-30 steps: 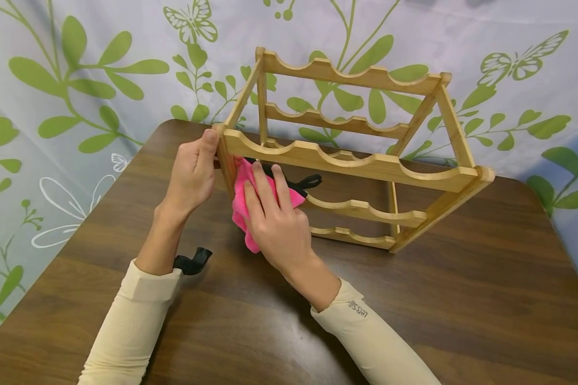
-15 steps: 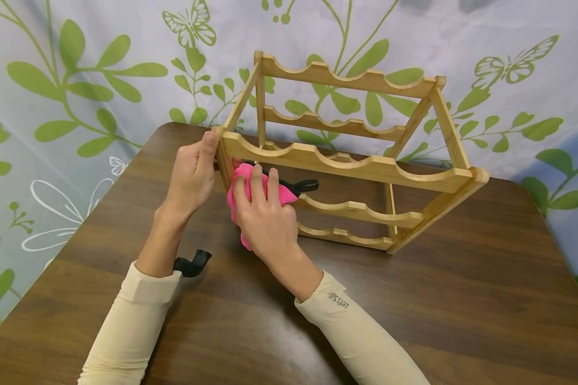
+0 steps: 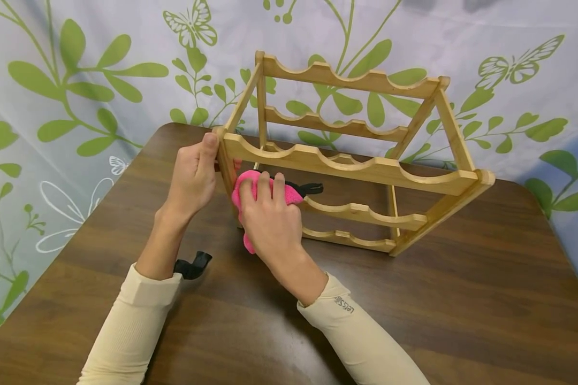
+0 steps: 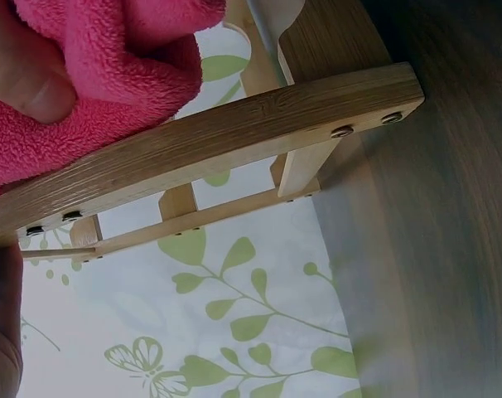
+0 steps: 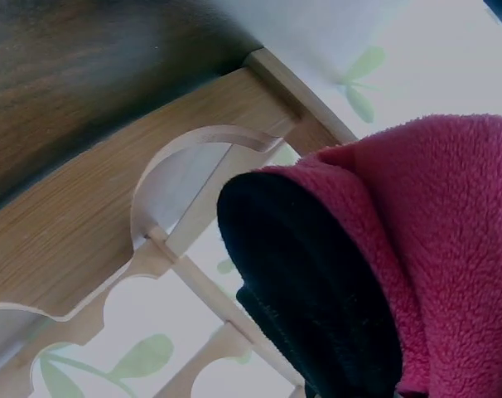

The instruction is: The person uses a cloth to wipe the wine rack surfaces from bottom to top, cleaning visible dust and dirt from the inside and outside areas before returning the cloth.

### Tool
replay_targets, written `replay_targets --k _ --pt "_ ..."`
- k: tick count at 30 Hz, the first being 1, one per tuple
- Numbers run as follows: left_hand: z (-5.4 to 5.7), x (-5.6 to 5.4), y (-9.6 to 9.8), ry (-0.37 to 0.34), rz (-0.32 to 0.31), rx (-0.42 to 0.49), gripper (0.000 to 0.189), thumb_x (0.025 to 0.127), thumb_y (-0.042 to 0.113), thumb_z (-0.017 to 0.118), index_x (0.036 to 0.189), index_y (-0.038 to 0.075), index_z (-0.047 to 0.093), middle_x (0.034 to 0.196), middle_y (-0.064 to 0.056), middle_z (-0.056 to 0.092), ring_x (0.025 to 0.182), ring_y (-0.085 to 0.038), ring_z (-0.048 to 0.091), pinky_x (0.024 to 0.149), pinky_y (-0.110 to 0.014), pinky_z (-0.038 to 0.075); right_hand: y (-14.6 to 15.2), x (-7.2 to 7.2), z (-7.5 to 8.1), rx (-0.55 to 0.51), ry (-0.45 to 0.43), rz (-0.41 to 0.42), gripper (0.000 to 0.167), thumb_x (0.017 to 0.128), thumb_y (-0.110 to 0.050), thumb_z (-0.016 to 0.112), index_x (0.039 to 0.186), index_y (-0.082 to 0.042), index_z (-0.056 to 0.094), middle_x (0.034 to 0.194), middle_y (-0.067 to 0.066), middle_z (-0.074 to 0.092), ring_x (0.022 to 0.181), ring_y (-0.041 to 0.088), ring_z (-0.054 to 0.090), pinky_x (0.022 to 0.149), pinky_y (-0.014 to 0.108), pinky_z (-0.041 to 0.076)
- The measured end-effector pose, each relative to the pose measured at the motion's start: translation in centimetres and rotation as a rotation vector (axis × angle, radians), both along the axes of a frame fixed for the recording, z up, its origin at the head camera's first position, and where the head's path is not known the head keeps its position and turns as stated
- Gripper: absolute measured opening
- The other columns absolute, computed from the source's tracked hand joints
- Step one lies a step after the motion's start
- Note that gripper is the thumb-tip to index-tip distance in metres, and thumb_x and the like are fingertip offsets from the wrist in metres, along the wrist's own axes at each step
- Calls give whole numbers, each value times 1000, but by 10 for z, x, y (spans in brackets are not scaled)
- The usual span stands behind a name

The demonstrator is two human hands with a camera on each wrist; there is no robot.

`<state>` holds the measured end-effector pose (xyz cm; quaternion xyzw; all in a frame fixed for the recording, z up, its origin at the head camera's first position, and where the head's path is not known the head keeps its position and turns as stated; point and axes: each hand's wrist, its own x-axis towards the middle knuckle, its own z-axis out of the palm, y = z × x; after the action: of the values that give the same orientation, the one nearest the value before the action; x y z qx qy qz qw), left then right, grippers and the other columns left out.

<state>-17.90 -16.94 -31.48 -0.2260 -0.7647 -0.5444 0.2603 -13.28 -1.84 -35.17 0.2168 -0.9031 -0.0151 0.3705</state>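
Observation:
A pale wooden rack (image 3: 351,167) with scalloped rails stands on the table. At its near left corner my left hand (image 3: 192,176) grips the upright, thumb along the top end. My right hand (image 3: 274,224) holds a fluffy pink cloth (image 3: 243,199) against that upright, below the top front rail, with bent fingers over it. From the cloth's right side a black strip (image 3: 310,189) sticks out. Up close in the left wrist view, the pink cloth (image 4: 135,75) lies on a wooden bar (image 4: 234,124) with screw heads. In the right wrist view, black material (image 5: 309,274) covers part of the cloth.
Under the rack is a dark brown wooden table (image 3: 414,310). A short black strap (image 3: 192,266) is beside my left cuff. Behind the table hangs a pale backdrop (image 3: 139,32) printed with green leaves and butterflies, near the rack's far side.
My right hand and the pink cloth have slid a little down along the left upright. The left hand stays at the corner, and the rack stands in about the same place.

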Motion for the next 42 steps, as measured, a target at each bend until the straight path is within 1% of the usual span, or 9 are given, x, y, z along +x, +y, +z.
replay_targets --k 5,9,18,27,30,33,37,40,42 --pt "1 0 0 9 0 -10 66 107 42 35 88 -10 70 70 -13 68 63 -9 67 62 -21 56 1 0 1 3 19 -16 33 85 -29 65 112 -12 70 112 14 69 109 37 62 41 39 53" --pt "0 -1 0 29 4 -3 69 106 45 35 86 -11 70 68 -15 68 61 -8 67 60 -22 56 2 1 3 10 14 -26 29 85 -24 63 111 -12 71 112 13 69 109 36 62 41 39 53" --pt "-2 -3 2 40 -10 -4 74 104 51 34 89 -11 70 67 -15 67 59 -7 66 59 -21 56 7 3 8 22 -30 -22 30 82 -24 69 110 -12 71 113 15 69 110 38 61 40 38 51" --pt "-2 -2 -1 35 -1 -19 73 105 49 32 95 -13 69 68 -15 68 61 -7 67 59 -22 56 10 6 14 59 -84 -23 25 91 -11 58 112 -13 71 116 15 68 113 40 59 41 40 53" --pt "-1 0 -2 32 7 -16 73 105 50 32 95 -12 69 68 -16 68 61 -6 67 59 -21 56 13 7 11 51 -55 9 26 92 -9 56 113 -13 71 118 15 67 115 40 59 40 38 52" --pt "-1 0 -2 25 9 -7 75 104 54 33 91 -11 70 68 -16 68 61 -7 66 59 -22 56 18 9 6 52 16 31 26 94 -9 53 113 -14 70 121 14 67 116 38 58 36 32 47" --pt "-1 -1 0 8 -10 4 77 103 56 33 88 -10 70 68 -16 68 61 -13 68 60 -23 57 27 10 1 51 105 36 24 95 -12 54 112 -16 71 123 11 66 116 36 58 33 26 39" --pt "-1 -1 1 4 -17 7 76 103 55 34 88 -10 70 68 -16 68 61 -20 68 61 -24 57 31 10 -1 43 134 51 23 95 -12 56 112 -16 71 124 11 66 117 35 57 32 26 37" --pt "0 0 0 5 -10 7 76 103 55 34 89 -10 70 68 -15 68 61 -20 68 61 -24 57 33 11 -2 42 140 66 23 95 -11 56 113 -16 71 125 11 65 117 35 57 32 25 36"
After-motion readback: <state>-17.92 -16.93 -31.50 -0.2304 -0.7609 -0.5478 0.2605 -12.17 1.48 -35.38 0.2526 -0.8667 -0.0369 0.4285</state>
